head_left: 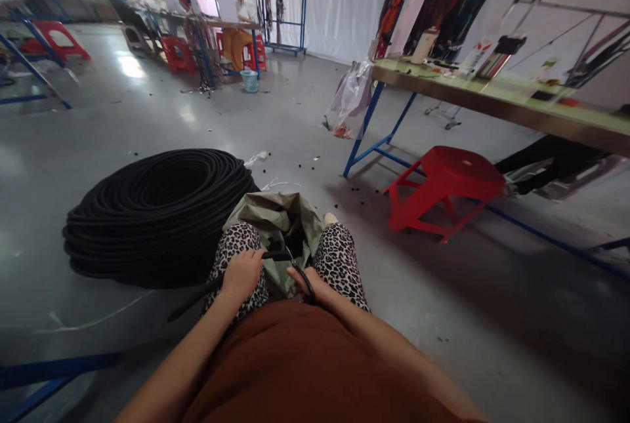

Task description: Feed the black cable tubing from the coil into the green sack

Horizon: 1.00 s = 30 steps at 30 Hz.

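My left hand [243, 276] is closed round a black cord [194, 298], whose free end points right past my fingers. In my right hand [315, 284] is a pair of scissors [307, 284] with dark handles; the blades point up and left, close to the cord's end. Whether the blades touch the cord I cannot tell. Between my knees, below both hands, an olive-green sack [260, 208] stands with its mouth open, and dark pieces show inside. A big coil of black cord [162, 213] lies on the floor to my left.
A red plastic stool [447, 180] stands to the right, beside a long workbench [472, 92] with blue legs. A clear plastic bag [349, 101] hangs from its corner. Small black bits dot the floor. Two people [241, 10] sit at a far table; another person's legs [551, 161] show under the bench.
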Tool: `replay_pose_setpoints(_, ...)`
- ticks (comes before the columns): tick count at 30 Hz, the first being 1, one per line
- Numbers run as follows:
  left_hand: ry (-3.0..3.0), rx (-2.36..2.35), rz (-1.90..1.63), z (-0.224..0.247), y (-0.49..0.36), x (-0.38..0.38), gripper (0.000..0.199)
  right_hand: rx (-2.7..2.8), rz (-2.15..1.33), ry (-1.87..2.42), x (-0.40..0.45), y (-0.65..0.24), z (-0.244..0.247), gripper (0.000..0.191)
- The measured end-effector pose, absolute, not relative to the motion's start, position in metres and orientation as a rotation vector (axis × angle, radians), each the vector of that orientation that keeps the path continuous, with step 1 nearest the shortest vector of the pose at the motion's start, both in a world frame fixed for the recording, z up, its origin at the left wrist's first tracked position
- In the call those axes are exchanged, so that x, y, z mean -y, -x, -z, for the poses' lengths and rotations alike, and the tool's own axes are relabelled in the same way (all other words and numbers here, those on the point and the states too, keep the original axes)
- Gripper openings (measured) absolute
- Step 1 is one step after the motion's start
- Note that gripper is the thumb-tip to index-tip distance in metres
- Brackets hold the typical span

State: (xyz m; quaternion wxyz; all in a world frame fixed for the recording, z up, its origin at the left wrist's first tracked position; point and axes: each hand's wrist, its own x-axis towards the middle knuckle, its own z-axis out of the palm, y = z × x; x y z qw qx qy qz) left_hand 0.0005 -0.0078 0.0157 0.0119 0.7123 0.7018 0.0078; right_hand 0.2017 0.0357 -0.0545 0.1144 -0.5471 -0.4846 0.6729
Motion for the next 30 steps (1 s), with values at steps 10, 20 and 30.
replay_pose_setpoints(10,-2.207,-2.219,-0.066,-0.013,0.001,0.008,0.036,1.335,-1.963,1.736,-0.035,-0.2,0.038,0.046)
replay_pose_setpoints(20,-2.19,-2.252,-0.253,-0.012,0.002,0.009,0.035,0.969,-2.238,1.53,-0.034,-0.203,0.059,0.051)
replay_pose_setpoints(30,-2.197,-2.212,-0.205,-0.014,0.0,0.011,0.037,1.06,-2.315,1.348,-0.033,-0.203,0.085,0.053)
